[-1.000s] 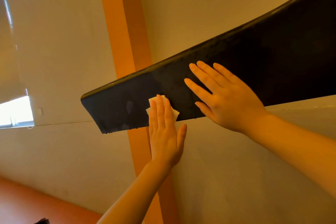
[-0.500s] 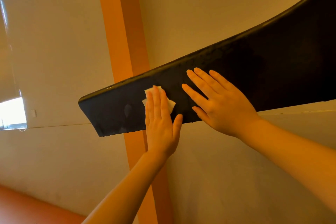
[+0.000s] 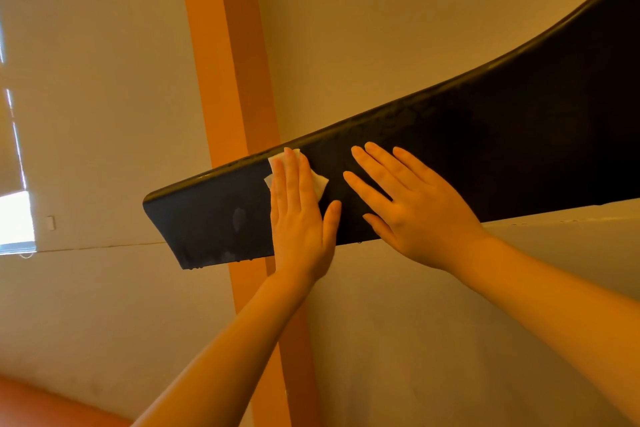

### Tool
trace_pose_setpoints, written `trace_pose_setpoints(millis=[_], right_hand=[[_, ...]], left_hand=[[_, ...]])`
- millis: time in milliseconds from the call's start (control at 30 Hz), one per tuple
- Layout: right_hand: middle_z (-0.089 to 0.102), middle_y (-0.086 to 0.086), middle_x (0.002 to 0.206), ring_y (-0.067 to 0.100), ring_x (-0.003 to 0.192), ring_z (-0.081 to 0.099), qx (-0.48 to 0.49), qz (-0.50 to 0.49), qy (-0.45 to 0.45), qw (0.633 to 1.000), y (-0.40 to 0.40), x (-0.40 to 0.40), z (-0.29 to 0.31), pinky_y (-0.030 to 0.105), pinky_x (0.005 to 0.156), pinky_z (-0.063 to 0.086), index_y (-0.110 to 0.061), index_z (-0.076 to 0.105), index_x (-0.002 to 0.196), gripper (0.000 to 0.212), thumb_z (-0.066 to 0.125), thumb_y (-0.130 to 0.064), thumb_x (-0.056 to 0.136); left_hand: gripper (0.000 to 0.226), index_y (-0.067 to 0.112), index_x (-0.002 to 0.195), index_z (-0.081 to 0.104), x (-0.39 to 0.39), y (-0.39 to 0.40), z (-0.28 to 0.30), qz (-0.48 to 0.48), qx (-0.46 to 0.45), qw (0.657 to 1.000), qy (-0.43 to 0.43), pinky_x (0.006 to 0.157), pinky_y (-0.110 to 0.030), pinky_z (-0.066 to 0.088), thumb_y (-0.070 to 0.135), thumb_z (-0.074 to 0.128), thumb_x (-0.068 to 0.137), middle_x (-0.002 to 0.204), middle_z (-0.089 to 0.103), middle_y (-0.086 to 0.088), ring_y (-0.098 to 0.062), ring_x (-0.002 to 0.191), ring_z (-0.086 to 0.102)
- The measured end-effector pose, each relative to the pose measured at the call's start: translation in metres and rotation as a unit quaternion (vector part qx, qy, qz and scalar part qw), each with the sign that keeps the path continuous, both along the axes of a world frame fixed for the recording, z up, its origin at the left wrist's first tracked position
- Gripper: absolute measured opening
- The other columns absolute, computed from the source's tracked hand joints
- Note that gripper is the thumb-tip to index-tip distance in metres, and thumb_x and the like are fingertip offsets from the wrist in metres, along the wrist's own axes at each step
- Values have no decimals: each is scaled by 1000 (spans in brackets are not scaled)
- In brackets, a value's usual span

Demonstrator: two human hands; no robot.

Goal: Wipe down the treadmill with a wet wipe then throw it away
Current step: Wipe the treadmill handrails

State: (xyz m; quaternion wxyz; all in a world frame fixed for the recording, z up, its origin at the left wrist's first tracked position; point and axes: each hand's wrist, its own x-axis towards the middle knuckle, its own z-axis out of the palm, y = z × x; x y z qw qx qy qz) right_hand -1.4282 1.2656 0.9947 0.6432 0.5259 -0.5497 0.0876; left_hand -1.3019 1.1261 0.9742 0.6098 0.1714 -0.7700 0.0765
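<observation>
left hand [image 3: 300,218] flat, fingers straight, pressing wet wipe [image 3: 320,183] on black treadmill panel [image 3: 502,156], right hand [image 3: 415,208] at 3 o'clock, spread flat, gripping nothing

words: none to read | numbers: none | signs or brands: none | black treadmill panel [image 3: 485,156]: plain, no print | wet wipe [image 3: 320,184]: plain white

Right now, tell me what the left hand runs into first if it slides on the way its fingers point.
The left hand would first reach the black treadmill panel's upper edge just past its fingertips, then open air; the wall seems farther back.
</observation>
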Motion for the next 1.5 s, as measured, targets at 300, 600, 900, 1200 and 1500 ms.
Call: trace_pose_setpoints(millis=[300,600,900,1200,1500], right_hand=[[37,20,152,37,141,35,-7,-5,-2,1000,0,2,-1,45,113,27,-7,46,144,58,42,-38,95],[36,23,151,39,141,33,-64,-8,-58,996,17,3,2,48,113,27,-5,46,143,55,53,-28,93],[30,22,155,38,144,27,-67,-36,-26,997,34,-20,5,50,115,24,-10,38,148,59,39,-39,97],[27,21,156,37,145,24,-63,-41,-19,997,33,-23,3,48,116,20,-12,35,150,59,39,-42,99],[28,20,156,37,145,25,-66,-33,-20,997,33,-23,3,48,116,22,-12,37,150,58,39,-40,99]], left_hand=[[70,35,152,-15,0,4,-60,-17,-7,999,-51,117,-44,0,67,14,98,161,-18,14,-15,149,-12],[73,20,151,-8,2,5,4,7,0,1000,-27,120,-34,-5,57,23,97,158,-16,7,-15,149,-17],[72,28,152,-12,-5,10,-24,-13,-3,999,-38,119,-39,0,56,25,97,158,-22,14,-13,149,-16],[72,24,153,-8,-5,12,-30,-24,-22,998,-54,119,-43,4,64,17,98,160,-17,11,-12,149,-15],[72,22,151,-8,-6,18,-3,-13,-10,999,-43,120,-37,-3,57,23,97,159,-16,9,-11,148,-18]])
